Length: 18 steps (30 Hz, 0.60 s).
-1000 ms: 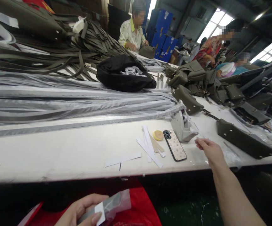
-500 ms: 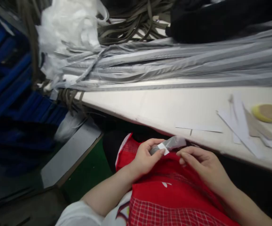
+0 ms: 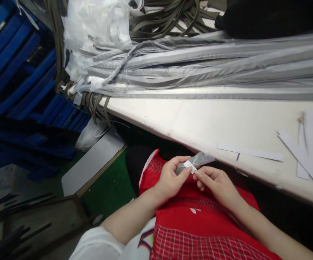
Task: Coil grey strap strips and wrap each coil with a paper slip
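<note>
My left hand (image 3: 172, 175) is closed around the end of a grey strip in clear plastic (image 3: 199, 158), held above my lap near the table's edge. A small white paper label (image 3: 190, 165) lies across the strip, and my left thumb presses on it. My right hand (image 3: 214, 182) is closed in a pinch, its thumb and fingertips touching the label's lower right corner. Whatever lies inside the curled left fingers is hidden.
Long grey strips (image 3: 226, 76) lie along the white table (image 3: 188, 115). White paper strips (image 3: 250, 152) rest at its right. A white plastic bag (image 3: 99, 25), olive straps (image 3: 167, 21) and black cloth (image 3: 270, 18) are behind. Blue slats (image 3: 23, 72) stand left.
My right hand has moved left and now touches the label, which it was apart from before. My left hand still holds the strip. The view has shifted to the right.
</note>
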Available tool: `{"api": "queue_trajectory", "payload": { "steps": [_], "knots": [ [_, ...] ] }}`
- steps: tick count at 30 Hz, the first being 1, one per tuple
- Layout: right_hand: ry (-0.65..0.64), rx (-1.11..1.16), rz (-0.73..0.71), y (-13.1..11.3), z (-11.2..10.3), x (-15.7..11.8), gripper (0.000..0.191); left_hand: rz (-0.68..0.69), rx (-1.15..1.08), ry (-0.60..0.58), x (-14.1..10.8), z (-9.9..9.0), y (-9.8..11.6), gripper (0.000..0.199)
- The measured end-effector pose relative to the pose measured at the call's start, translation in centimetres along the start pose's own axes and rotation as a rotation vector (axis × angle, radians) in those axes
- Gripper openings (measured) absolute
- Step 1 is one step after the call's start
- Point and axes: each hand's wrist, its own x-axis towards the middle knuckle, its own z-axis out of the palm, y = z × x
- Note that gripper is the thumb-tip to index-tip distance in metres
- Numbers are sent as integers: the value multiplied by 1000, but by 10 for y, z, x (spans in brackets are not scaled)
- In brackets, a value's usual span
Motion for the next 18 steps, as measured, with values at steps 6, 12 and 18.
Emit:
{"api": "queue_trajectory", "payload": {
  "steps": [6, 12, 18],
  "knots": [
    [10, 12, 24, 7, 1, 4, 45, -5, 0, -32, 1, -2, -4, 37],
    [32, -32, 3, 5, 2, 5, 47, -13, -143, -5, 1, 0, -4, 36],
    [-103, 15, -61, -1, 4, 7, 43, 50, 104, 180, 0, 4, 6, 34]
  ]
}}
